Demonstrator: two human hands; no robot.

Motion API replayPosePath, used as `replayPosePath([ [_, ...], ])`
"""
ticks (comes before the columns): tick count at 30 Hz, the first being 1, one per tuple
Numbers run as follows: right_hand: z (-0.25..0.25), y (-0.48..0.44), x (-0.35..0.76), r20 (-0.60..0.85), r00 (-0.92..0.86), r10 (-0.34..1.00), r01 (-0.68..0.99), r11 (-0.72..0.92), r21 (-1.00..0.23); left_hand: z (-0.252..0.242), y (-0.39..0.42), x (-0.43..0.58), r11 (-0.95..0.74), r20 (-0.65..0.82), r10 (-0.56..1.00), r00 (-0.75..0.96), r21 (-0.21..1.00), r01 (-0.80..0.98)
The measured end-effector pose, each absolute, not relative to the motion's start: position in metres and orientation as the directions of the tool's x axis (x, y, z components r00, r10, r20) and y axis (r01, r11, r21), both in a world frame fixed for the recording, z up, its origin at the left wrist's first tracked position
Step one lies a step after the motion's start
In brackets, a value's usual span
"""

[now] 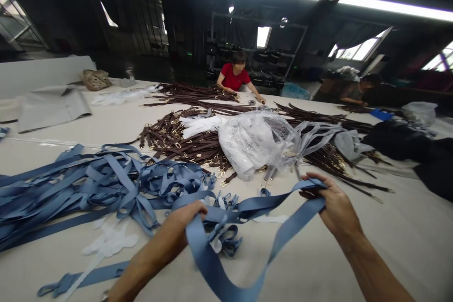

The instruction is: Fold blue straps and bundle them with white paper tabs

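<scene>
A blue webbing strap (221, 276) hangs in a loop between my two hands above the table. My right hand (334, 205) pinches it at a fold, fingers closed around the band. Over the strap's other end my left hand (189, 219) is closed, its fingertips partly hidden. Left of my hands lies a tangled heap of blue straps (120, 184). Just below the stretched band is a small bunch of rolled blue strap ends (230, 240). A strap end with a blue hook (53, 288) lies near my left forearm, beside white paper strips (111, 240).
Brown straps with gold metal clips (173, 132) are piled mid-table, with a clear plastic bag (247, 137) on them. A person in red (235, 78) works across the table. Grey sheet material (53, 106) lies at left; dark cloth (396, 139) is at right.
</scene>
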State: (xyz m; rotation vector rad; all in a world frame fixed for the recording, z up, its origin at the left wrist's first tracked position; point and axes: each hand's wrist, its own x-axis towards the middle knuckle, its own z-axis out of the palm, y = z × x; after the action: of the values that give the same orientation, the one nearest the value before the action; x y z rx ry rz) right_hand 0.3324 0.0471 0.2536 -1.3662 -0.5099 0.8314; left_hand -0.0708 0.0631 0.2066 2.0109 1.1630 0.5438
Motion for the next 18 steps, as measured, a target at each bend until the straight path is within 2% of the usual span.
replayPosePath([
  [2,0.265,0.041,0.331,-0.145,0.597,0.789,-0.226,-0.009,-0.974,0.177,0.057,-0.050,-0.402,-0.228,0.666,0.710,0.692,0.600],
  [4,0.276,0.033,0.328,-0.113,0.597,0.795,-0.215,0.023,-0.976,0.163,0.055,-0.032,-0.437,-0.308,0.575,0.758,0.668,0.603],
  [5,0.281,0.030,0.326,-0.099,0.594,0.799,-0.209,0.034,-0.977,0.162,0.057,-0.022,-0.426,-0.281,0.597,0.752,0.683,0.593],
  [7,0.290,0.023,0.322,-0.078,0.590,0.803,-0.204,0.054,-0.978,0.166,0.065,0.001,-0.420,-0.128,0.717,0.685,0.705,0.571],
  [9,0.297,0.018,0.320,-0.062,0.590,0.805,-0.206,0.076,-0.976,0.172,0.075,0.026,-0.468,0.035,0.811,0.585,0.639,0.611],
  [10,0.300,0.015,0.319,-0.053,0.591,0.805,-0.210,0.090,-0.973,0.174,0.079,0.039,-0.499,0.072,0.820,0.568,0.574,0.648],
  [11,0.303,0.012,0.318,-0.043,0.594,0.803,-0.216,0.108,-0.971,0.174,0.082,0.051,-0.526,0.066,0.814,0.577,0.505,0.684],
  [14,0.305,0.004,0.314,0.007,0.595,0.803,-0.190,0.149,-0.971,0.168,0.086,0.075,-0.546,-0.104,0.779,0.618,0.370,0.752],
  [16,0.297,0.002,0.311,0.037,0.586,0.809,-0.104,0.120,-0.987,0.160,0.087,0.080,-0.553,-0.134,0.753,0.644,0.402,0.730],
  [18,0.282,0.001,0.305,0.020,0.539,0.842,0.005,0.021,-1.000,0.154,0.089,0.077,-0.583,-0.067,0.691,0.720,0.537,0.610],
])
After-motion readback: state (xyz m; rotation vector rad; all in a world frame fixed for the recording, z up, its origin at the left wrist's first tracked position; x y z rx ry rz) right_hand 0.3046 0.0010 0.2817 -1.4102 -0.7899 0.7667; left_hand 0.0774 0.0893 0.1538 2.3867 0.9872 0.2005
